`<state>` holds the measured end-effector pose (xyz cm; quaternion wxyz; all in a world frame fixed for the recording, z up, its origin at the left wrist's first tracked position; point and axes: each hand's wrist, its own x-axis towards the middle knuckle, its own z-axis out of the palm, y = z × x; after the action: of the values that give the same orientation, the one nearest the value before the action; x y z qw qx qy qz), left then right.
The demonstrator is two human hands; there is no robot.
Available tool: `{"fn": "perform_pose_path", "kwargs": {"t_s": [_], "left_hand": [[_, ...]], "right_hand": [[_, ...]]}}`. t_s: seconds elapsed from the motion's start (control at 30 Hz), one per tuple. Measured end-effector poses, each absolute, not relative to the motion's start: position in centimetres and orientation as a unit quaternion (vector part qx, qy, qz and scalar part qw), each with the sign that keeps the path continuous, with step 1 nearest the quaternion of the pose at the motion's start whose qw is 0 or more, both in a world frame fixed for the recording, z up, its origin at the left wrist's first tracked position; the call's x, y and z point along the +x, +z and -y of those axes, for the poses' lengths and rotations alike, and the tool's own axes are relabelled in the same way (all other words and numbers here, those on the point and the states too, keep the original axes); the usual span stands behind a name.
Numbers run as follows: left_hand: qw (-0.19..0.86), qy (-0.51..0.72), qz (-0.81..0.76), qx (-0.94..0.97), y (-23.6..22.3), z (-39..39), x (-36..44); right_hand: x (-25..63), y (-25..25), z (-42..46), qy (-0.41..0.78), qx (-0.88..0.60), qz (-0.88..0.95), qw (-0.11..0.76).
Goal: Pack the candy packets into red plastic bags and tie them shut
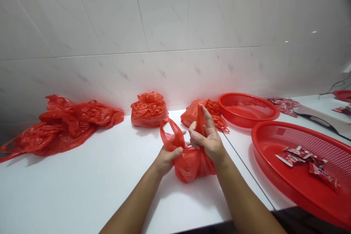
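Between my hands a red plastic carrier bag [189,164] rests on the white table, bulging at the bottom; its contents are hidden. My left hand [168,156] grips the left side of the bag's mouth, thumb in front, other fingers behind the film. One handle loop stands up above that hand. My right hand [207,137] is closed around the gathered right handle, with its index finger pointing up along the film. Behind the bag stand a bundled red bag [149,111] and another full red bag [192,113], both near the wall.
Loose red bags [68,124] lie heaped at the left. On the right, a large red basket [274,175] holds several small red-and-white packets [323,175]. A smaller red basket [246,108] sits behind it, near a white tray [326,115]. The tiled wall bounds the table's back.
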<state>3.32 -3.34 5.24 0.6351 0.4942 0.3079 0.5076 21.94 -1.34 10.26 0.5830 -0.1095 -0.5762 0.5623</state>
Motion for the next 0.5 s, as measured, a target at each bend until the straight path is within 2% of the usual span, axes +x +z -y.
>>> {"fn": "perform_pose_path", "kwargs": {"t_s": [0.17,0.3,0.5], "left_hand": [[0.549,0.570,-0.399,0.463,6.2,1.1,2.3],[0.488,0.576,-0.443,0.483,4.5,0.0,1.4],[0.452,0.555,-0.462,0.524,1.6,0.7,2.4]], "right_hand": [[19.5,9.7,-0.6,0.581,-0.106,0.585,0.556],[18.4,6.3,-2.7,0.586,-0.172,0.604,0.512],[17.5,1.4,-3.1,0.553,-0.271,0.645,0.452]]}}
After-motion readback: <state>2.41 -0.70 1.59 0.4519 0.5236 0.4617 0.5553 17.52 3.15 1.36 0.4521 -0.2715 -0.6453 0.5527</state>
